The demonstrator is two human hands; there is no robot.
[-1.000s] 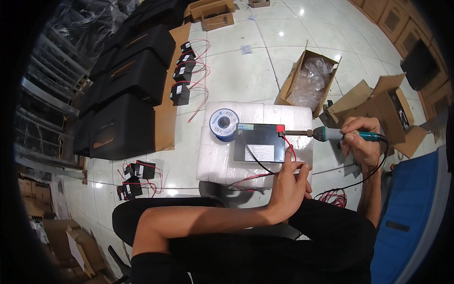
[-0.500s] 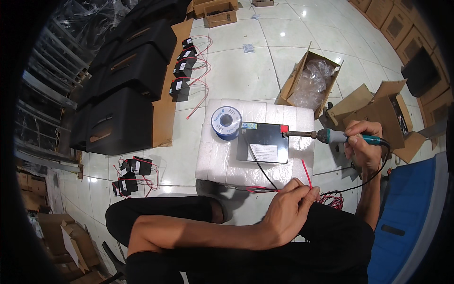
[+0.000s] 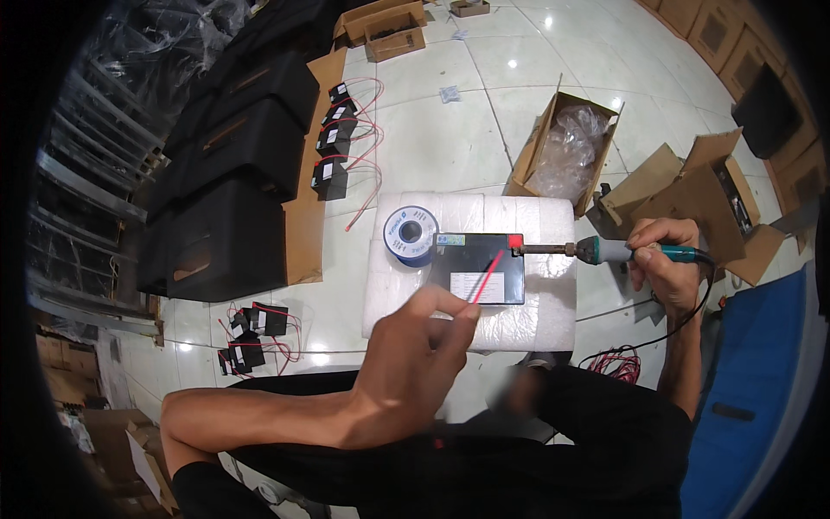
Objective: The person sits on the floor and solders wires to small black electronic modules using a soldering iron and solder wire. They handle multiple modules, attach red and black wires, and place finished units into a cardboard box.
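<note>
My left hand [image 3: 413, 363] pinches a thin red wire [image 3: 487, 275] that slants up over a black battery [image 3: 477, 268]. The battery lies flat on a white foam block [image 3: 545, 324] on the tiled floor. My right hand [image 3: 664, 264] grips the teal handle of a soldering iron [image 3: 605, 252], whose metal tip touches the red terminal at the battery's top right corner. A blue spool of solder wire [image 3: 410, 235] stands on the foam just left of the battery.
Two open cardboard boxes [image 3: 566, 147] [image 3: 705, 195] sit beyond the foam on the right. Black cases [image 3: 220, 216] and several small batteries with red leads [image 3: 333, 147] line the left. More small batteries [image 3: 255, 333] and a bundle of red wires [image 3: 618, 365] lie nearby.
My left hand has lifted off the battery and drawn back toward me, bringing up a red wire. The soldering iron stays at the red terminal.
</note>
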